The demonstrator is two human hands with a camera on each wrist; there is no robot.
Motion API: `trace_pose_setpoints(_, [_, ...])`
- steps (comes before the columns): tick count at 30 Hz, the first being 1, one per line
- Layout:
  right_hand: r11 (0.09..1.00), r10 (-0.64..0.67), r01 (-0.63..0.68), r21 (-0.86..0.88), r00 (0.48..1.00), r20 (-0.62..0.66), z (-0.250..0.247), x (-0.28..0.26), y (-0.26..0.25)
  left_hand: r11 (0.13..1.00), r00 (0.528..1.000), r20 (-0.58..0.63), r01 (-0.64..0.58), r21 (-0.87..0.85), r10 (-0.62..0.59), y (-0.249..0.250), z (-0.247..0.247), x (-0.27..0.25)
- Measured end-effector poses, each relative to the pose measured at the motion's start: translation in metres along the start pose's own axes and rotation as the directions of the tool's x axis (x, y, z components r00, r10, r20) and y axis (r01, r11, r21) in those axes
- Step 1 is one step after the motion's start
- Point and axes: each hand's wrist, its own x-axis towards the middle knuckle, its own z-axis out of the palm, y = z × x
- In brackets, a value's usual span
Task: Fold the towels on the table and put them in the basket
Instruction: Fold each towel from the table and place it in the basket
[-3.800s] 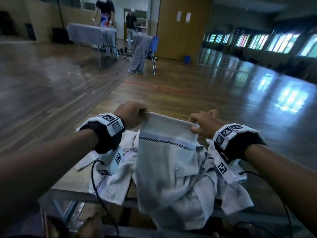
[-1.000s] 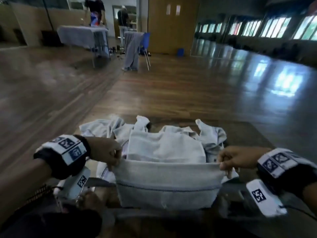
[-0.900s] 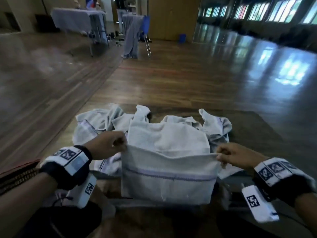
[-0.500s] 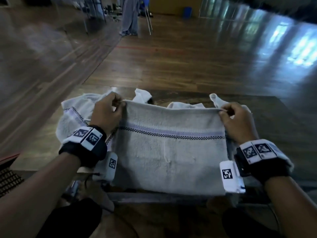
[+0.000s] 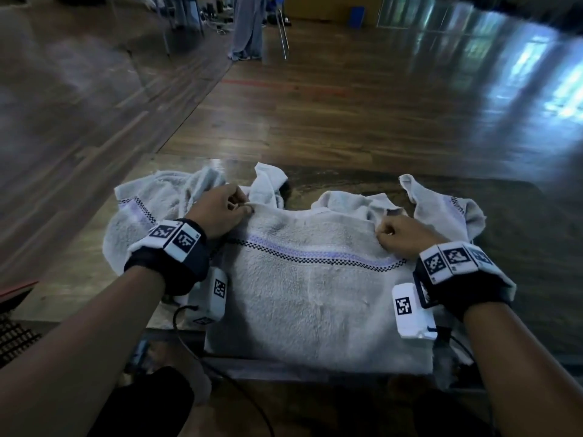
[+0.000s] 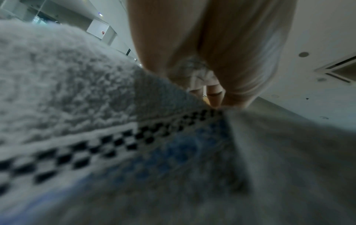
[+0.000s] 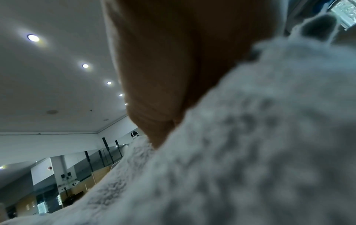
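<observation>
A pale grey towel [image 5: 315, 294] with a checkered and lilac stripe lies folded on the table [image 5: 520, 241], its near edge hanging over the front. My left hand [image 5: 220, 209] pinches its far left corner, and my right hand [image 5: 400, 234] pinches the far right corner. Both hands press low on the cloth. In the left wrist view the striped towel [image 6: 96, 121] fills the frame under my fingers [image 6: 217, 94]. Towel pile [image 7: 250, 137] and my palm fill the right wrist view. More crumpled towels [image 5: 157, 203] lie behind and to the left, one more towel [image 5: 441, 206] at the right.
A dark woven basket edge [image 5: 12, 329] shows at the far left below table height. Cables hang at the table's front. Wooden floor stretches beyond, with a draped chair [image 5: 252, 26] far off. The table's right side is bare.
My hands carried the towel's top edge away from me and laid it down over the pile, folding it on the table. The view has tipped downward.
</observation>
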Motion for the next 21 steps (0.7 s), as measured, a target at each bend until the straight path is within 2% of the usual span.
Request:
trace_pose_setpoints(2, [1.0,0.011,-0.011,-0.006,1.0,0.011,-0.003,-0.007,0.001,0.998,0.999,0.024,-0.024,-0.053,0.025,0.003,0.0,-0.004])
trace_pose_setpoints(5, [0.999,0.027,-0.026,0.026,0.998,-0.057,-0.009,-0.019,0.006,0.995,0.997,0.053,-0.044,-0.089,0.049,0.009,0.002,-0.008])
trace_pose_setpoints(9, [0.998,-0.013,0.028,0.061,0.973,-0.231,-0.016,-0.025,0.008,0.995,0.993,-0.093,-0.078,-0.068,0.071,0.01,0.003,-0.007])
trace_pose_setpoints(11, [0.992,-0.031,0.063,0.11,0.963,-0.269,-0.021,-0.025,0.012,0.995,0.986,-0.141,-0.091,-0.049,0.084,0.01,0.003,-0.006])
trace_pose_setpoints(16, [0.989,-0.069,0.098,0.113,0.969,-0.237,-0.023,-0.025,0.022,0.99,0.995,-0.008,-0.102,-0.102,0.102,0.007,0.004,-0.005])
trace_pose_setpoints(21, [0.977,-0.086,0.145,0.154,0.937,-0.338,-0.025,-0.02,0.03,0.981,0.997,0.013,-0.072,-0.179,0.076,0.006,0.006,0.0])
